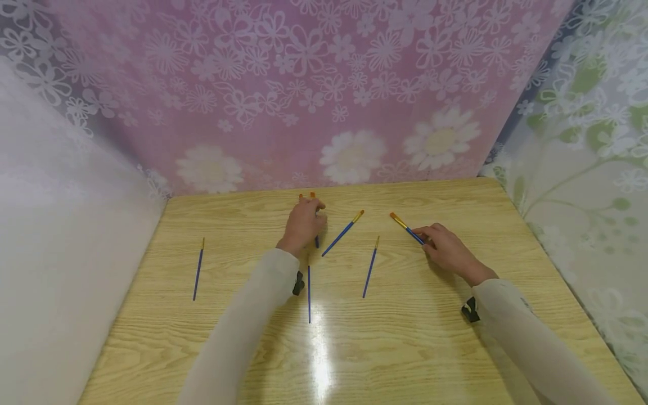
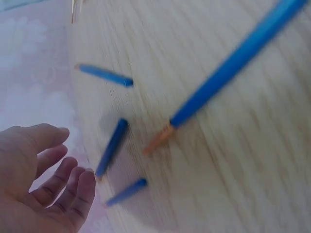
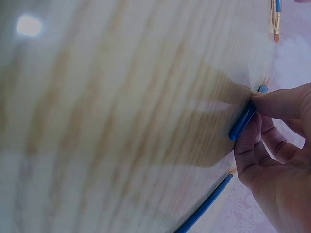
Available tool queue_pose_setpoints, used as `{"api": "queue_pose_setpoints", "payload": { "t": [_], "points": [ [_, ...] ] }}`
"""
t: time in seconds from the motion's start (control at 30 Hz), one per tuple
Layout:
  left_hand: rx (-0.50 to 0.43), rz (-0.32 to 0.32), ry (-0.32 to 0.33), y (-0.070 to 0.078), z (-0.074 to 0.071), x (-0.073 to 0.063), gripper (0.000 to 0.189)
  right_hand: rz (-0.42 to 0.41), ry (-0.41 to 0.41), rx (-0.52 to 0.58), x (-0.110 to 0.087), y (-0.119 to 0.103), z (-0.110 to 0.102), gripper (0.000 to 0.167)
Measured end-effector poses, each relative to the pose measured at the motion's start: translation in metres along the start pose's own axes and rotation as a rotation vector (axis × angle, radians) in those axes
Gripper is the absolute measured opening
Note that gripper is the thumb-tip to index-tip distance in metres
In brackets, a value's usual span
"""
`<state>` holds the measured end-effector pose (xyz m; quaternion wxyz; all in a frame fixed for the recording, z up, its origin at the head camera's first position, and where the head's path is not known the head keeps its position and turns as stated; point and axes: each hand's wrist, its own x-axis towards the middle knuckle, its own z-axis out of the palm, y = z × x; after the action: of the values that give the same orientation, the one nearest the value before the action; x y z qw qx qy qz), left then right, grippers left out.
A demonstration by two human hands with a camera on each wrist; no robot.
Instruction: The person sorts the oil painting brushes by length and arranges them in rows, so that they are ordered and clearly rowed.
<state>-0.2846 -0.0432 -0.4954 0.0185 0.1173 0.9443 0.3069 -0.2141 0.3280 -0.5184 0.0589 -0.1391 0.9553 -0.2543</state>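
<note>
My left hand [image 1: 302, 223] hovers over two paintbrushes near the back of the table, their orange tips [image 1: 312, 194] showing past the fingers. In the left wrist view its fingers are loosely bent with nothing between them, beside a blue brush handle [image 2: 112, 148]. My right hand [image 1: 448, 251] pinches a flat paintbrush [image 1: 400, 220] by its blue handle between thumb and fingers; the bristles point to the back left. Between the hands lie a slanted orange-tipped paintbrush [image 1: 344, 233] and a thin paintbrush [image 1: 371, 268].
Another thin paintbrush [image 1: 309, 295] lies beside the left cuff, and one more paintbrush [image 1: 198, 271] is at the left of the wooden table [image 1: 405, 349]. A pink flowered backdrop [image 1: 283, 140] rises along the back edge, with pale walls on both sides.
</note>
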Motion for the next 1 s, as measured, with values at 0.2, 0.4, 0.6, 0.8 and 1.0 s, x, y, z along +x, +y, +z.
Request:
{"api": "queue_pose_setpoints", "payload": {
  "t": [0.2, 0.4, 0.6, 0.8, 1.0],
  "points": [
    [-0.011, 0.025, -0.099, 0.014, 0.014, 0.0, 0.038, -0.003, 0.008, -0.004, 0.0, 0.0, 0.0, 0.043],
    [0.013, 0.037, -0.16, 0.026, 0.028, -0.004, 0.038, -0.007, 0.004, 0.0, 0.001, 0.0, 0.001, 0.043],
    [0.063, 0.043, -0.172, 0.03, 0.037, -0.004, 0.039, -0.003, 0.002, 0.004, 0.001, 0.001, 0.001, 0.043],
    [0.103, 0.052, -0.173, 0.031, 0.04, -0.004, 0.036, -0.006, 0.005, 0.002, 0.001, 0.001, 0.001, 0.043],
    [0.119, 0.049, -0.171, 0.036, 0.042, -0.006, 0.034, 0.001, 0.0, -0.007, 0.001, 0.0, 0.001, 0.043]
  ]
}}
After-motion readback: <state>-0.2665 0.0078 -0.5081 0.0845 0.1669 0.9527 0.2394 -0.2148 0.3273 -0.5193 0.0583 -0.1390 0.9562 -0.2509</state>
